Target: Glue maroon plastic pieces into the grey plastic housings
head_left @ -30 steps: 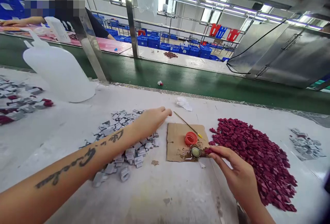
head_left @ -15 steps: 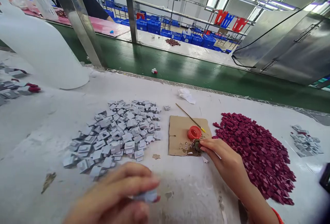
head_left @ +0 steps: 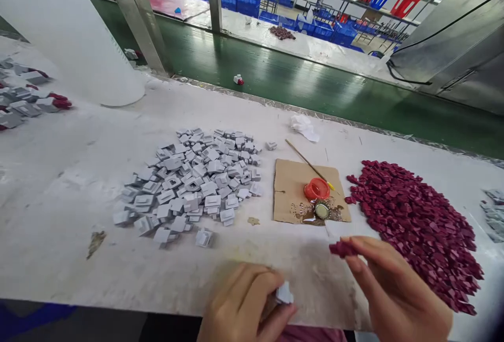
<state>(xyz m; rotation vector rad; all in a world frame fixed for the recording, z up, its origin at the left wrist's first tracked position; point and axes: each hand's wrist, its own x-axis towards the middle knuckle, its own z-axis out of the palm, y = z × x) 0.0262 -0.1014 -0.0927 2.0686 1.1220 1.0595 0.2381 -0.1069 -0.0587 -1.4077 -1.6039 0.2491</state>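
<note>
Near the table's front edge, my left hand [head_left: 248, 300] pinches a light grey plastic piece [head_left: 284, 293] between thumb and fingers. To its right, my right hand [head_left: 397, 284] holds a dark red piece [head_left: 342, 248] by one end; the two pieces are apart. A heap of grey pieces [head_left: 208, 174] lies beyond my left hand, and a heap of dark red pieces [head_left: 417, 216] lies beside my right. Between the heaps, a cardboard square [head_left: 287, 184] bears a red cup [head_left: 317, 188], a round cap [head_left: 322, 209] in a wet patch and a thin stick [head_left: 309, 163].
A large white container [head_left: 79, 37] stands at the left by a metal post [head_left: 137, 16]. Behind the table runs a green conveyor belt [head_left: 275, 74] with a small white and red part [head_left: 238, 79]. Crumpled white tissue [head_left: 305, 127] lies beyond the cardboard.
My right hand has left the round cap and moved toward the front edge, with the dark red piece now plainly visible. My left hand has shifted right. The camera view has tilted down.
</note>
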